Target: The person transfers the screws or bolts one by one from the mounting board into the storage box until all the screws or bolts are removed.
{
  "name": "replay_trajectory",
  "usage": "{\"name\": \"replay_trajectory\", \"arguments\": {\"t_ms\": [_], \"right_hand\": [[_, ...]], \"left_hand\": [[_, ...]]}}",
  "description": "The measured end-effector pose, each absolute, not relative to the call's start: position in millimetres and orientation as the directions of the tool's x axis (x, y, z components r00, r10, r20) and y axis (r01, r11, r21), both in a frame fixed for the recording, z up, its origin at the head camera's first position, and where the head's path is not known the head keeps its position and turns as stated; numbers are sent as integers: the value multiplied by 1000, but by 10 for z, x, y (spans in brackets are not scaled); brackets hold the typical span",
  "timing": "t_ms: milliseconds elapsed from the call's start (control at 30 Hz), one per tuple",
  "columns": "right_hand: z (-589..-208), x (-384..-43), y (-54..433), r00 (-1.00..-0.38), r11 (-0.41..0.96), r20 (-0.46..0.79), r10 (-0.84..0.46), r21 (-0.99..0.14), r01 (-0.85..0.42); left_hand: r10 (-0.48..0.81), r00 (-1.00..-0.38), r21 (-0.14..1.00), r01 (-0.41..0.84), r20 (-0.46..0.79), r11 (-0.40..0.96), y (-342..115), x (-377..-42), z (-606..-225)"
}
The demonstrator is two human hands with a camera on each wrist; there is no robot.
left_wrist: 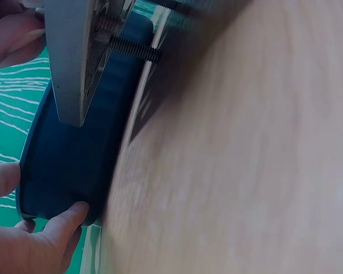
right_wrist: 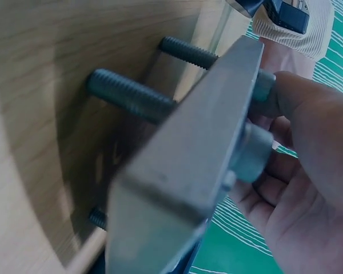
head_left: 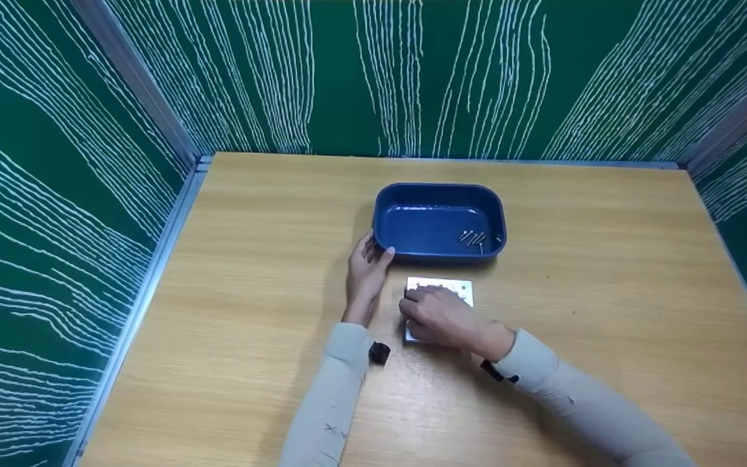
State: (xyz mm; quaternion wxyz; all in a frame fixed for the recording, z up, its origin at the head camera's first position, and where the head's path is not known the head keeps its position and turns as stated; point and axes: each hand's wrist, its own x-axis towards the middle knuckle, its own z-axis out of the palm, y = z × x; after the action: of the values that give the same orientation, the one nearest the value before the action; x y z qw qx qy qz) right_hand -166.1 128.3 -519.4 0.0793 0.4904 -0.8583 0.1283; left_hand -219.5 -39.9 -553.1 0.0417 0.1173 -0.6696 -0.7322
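At the front left corner of a blue bin [head_left: 438,258], my left hand [head_left: 367,275] grips the wall, thumb at the front and fingers along the side. The left wrist view shows that thumb and the fingers round the bin's end. My right hand [head_left: 443,318] is over a metal plate [head_left: 439,283] in front of the bin and hides much of it. In the right wrist view, the thumb and fingers pinch a bolt head [right_wrist: 264,85] on the plate's upper face. Another bolt head [right_wrist: 254,153] stands beside it. Threaded shanks [right_wrist: 128,94] project from the plate's underside towards the table.
Several loose bolts [head_left: 474,238] lie in the right part of the bin. The wooden table [head_left: 250,259] meets green walls [head_left: 334,78] with white wavy lines along metal frame edges [head_left: 172,214]. Black wrist devices [head_left: 379,353] sit at both cuffs.
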Motion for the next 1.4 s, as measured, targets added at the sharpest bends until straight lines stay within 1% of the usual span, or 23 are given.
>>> {"name": "replay_trajectory", "arguments": {"t_ms": [133, 300, 533, 867, 1133, 1300, 1400], "right_hand": [[-5161, -1661, 1279, -521, 498, 234, -821, -156, -853], [-5141, -1655, 1264, -532, 509, 210, -820, -157, -846], [-5135, -1664, 1250, -542, 512, 178, -822, -188, -838], [-5123, -1676, 1276, -546, 501, 157, -823, -252, -828], [-5091, -1661, 1271, -535, 501, 173, -827, -203, -841], [-5085, -1660, 1241, -555, 522, 129, -822, -220, -824], [-5098, -1654, 1224, -556, 526, 137, -820, -204, -826]], "left_hand": [[-211, -972, 988, -74, -101, -133, -395, -2196, -5525], [-209, -970, 983, -88, -121, -160, -393, -2198, -5519], [-213, -970, 986, -85, -115, -143, -402, -2205, -5517], [-217, -964, 982, -127, -155, -141, -401, -2200, -5532], [-225, -973, 993, -18, -44, -117, -392, -2188, -5528], [-234, -969, 993, -53, -75, -101, -392, -2183, -5516], [-236, -968, 994, -69, -88, -89, -393, -2187, -5524]]}}
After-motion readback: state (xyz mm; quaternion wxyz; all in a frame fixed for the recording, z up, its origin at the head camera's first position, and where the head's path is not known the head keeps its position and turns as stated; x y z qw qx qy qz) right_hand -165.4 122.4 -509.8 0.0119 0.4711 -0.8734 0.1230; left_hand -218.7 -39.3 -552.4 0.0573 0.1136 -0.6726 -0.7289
